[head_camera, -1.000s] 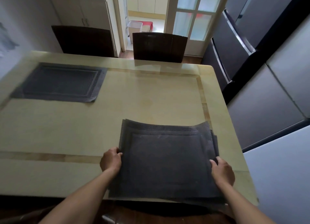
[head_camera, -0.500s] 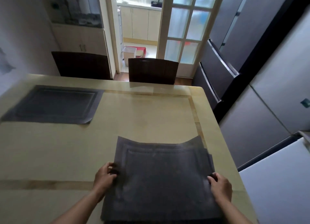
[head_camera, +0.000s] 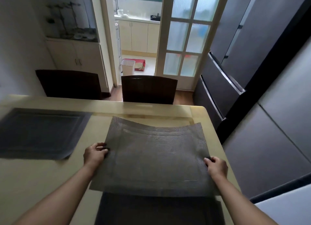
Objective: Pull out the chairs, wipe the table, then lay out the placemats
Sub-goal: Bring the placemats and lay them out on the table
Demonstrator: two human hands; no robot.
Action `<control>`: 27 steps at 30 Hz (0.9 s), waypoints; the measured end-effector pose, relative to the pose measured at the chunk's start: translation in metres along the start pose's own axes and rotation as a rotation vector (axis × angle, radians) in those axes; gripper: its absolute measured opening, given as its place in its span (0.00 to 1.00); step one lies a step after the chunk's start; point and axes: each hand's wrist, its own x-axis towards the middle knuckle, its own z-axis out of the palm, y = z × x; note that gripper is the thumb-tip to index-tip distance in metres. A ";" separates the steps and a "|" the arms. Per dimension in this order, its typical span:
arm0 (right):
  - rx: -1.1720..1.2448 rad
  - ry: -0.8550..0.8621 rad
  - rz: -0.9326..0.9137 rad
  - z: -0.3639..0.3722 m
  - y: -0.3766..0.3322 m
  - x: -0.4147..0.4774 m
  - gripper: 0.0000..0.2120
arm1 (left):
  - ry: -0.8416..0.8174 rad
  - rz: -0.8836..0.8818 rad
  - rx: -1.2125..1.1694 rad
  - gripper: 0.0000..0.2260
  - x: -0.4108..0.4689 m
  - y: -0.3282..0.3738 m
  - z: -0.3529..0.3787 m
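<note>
- Because the dark pile of placemats (head_camera: 159, 208) lies at the table's near edge, right under the lifted one, a low trailing edge could catch the top sheet and drag it askew or off the table.
- Just beyond it, the held placemat (head_camera: 154, 154) hangs clear of the table (head_camera: 42, 177), over its right half, with its middle sagging between the two grips.
- The left hand (head_camera: 95, 153) has its fingers curled over the mat's left edge and pinches it. The right hand (head_camera: 217, 167) is clamped on the right edge in the same way.
- The sag is the main risk, as I judge it. The floppy weave may touch down belly first and settle with a ripple, or the far edge may fold under if it meets the surface first.
- Uneven hands would lay it crooked to the table's inlaid border.
- Farther off to the left, the laid placemat (head_camera: 40, 132) lies flat, well apart from the held one.
- Past the far edge stand the chairs, the left chair (head_camera: 69, 83) and the right chair (head_camera: 149, 89), with only their backs in view.
- Count: two hands, one mat in the air, one mat laid, one pile whose layers I cannot count, two chairs, one table.
</note>
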 end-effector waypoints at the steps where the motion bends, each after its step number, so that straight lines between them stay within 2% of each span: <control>1: 0.005 -0.001 0.007 0.006 -0.007 0.018 0.09 | 0.017 -0.005 -0.010 0.11 0.015 0.004 0.013; 11: -0.055 -0.017 0.059 0.075 -0.015 0.119 0.09 | 0.131 -0.068 0.131 0.10 0.099 -0.006 0.087; 14: -0.113 -0.019 0.068 0.088 -0.010 0.127 0.10 | 0.186 -0.047 0.236 0.11 0.103 -0.009 0.094; 19: -0.184 0.020 0.015 0.099 -0.009 0.124 0.19 | 0.223 0.002 0.324 0.12 0.111 -0.014 0.100; 27: -0.211 -0.015 -0.055 0.102 -0.006 0.126 0.18 | 0.232 0.015 0.300 0.13 0.116 -0.013 0.103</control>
